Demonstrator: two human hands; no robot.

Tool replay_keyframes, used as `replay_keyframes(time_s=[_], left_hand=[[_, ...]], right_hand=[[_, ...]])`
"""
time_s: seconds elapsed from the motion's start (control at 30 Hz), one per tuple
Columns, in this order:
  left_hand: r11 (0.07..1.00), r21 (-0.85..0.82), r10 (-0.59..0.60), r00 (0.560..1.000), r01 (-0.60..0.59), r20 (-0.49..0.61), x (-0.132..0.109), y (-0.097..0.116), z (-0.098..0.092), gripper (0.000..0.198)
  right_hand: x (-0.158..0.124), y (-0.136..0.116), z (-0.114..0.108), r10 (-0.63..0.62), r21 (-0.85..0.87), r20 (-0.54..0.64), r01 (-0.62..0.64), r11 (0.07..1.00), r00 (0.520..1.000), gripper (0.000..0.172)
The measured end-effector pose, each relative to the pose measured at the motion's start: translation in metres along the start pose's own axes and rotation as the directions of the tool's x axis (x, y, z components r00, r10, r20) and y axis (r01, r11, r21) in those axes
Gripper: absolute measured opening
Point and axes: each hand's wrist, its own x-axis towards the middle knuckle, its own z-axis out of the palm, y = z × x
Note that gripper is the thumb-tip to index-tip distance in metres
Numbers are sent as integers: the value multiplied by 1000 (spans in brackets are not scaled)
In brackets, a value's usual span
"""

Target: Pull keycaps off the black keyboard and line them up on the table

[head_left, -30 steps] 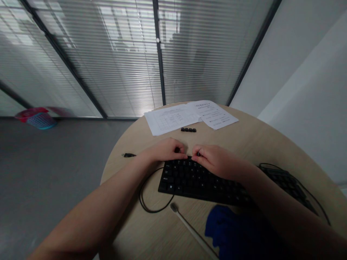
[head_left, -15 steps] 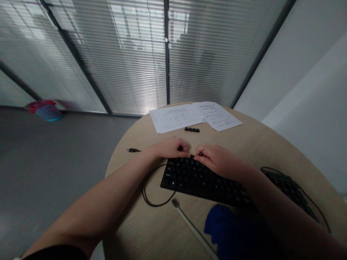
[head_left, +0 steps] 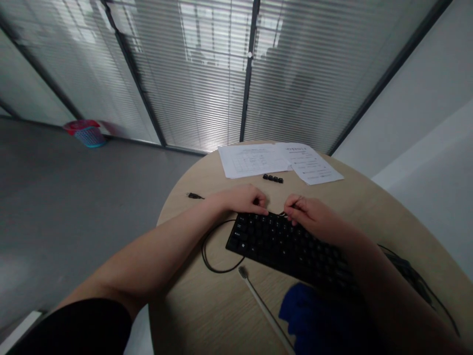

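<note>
A black keyboard [head_left: 273,245] lies slanted on the round wooden table. My left hand [head_left: 248,199] is curled over its upper left edge, thumb on the top row and fingers behind. My right hand [head_left: 307,213] is closed in a pinch just above the top row, farther right. Something thin and dark shows at its fingertips, too small to make out. Beyond the hands, several loose black keycaps [head_left: 273,178] sit in a row. The keyboard's cable [head_left: 204,251] loops out at the left, and a USB plug [head_left: 193,195] lies behind my left forearm.
A brush with a long pale handle [head_left: 264,309] and a blue cloth [head_left: 310,315] lie at the near side. Printed papers [head_left: 254,160] cover the far edge. Another dark corded object [head_left: 406,271] is partly behind my right arm. A plastic basket [head_left: 90,135] stands on the floor.
My right hand has moved right along the keyboard's top edge, away from my left hand. My left hand stays at the upper left edge. The view has shifted slightly.
</note>
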Motion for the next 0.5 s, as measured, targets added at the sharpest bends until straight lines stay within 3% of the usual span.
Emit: replay_keyframes(time_s=[0.13, 0.3, 0.5], left_hand=[[1000, -4, 2, 1000, -2, -3, 1, -2, 1, 29], [1000, -7, 11, 1000, -11, -7, 2, -3, 1, 30], [1000, -9, 18, 1000, -18, -6, 2, -3, 2, 30]], right_hand=[[1, 6, 3, 10, 49, -2, -9, 999, 1000, 20], [2, 2, 7, -36, -23, -56, 34, 999, 998, 20], [3, 9, 18, -49, -61, -36, 46, 997, 998, 16]])
